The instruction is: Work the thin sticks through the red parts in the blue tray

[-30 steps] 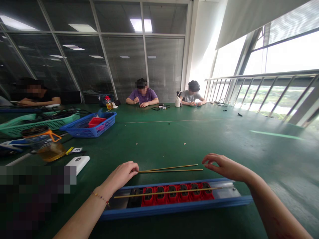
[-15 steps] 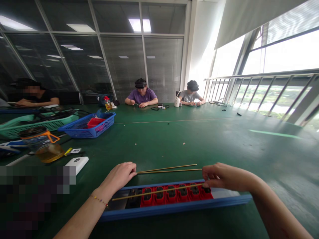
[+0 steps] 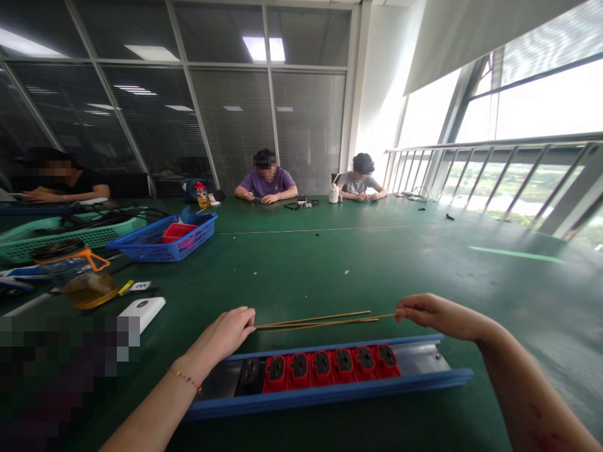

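My left hand (image 3: 232,333) is closed on the left ends of thin golden rods (image 3: 320,319) just above the green table. My right hand (image 3: 424,312) pinches the right end of another thin rod (image 3: 387,316), which lies alongside the others and reaches left toward them. Nearer to me lies a long blue channel (image 3: 330,392) with a silvery inside. It holds several red sockets with black centres (image 3: 322,366) in a row and one black socket (image 3: 251,375) at the left. Both hands are beyond or beside the channel.
Left on the green table (image 3: 301,270) are a white power bank (image 3: 147,311), a jar of yellow liquid (image 3: 85,285), a blue basket (image 3: 164,242) and a green basket (image 3: 101,233) with cables. Three people sit at the far side. A railing (image 3: 494,150) runs along the right.
My right hand has moved away from me and slightly right, carrying its rod from over the sockets to beside the other rods. My left hand has stayed nearly still.
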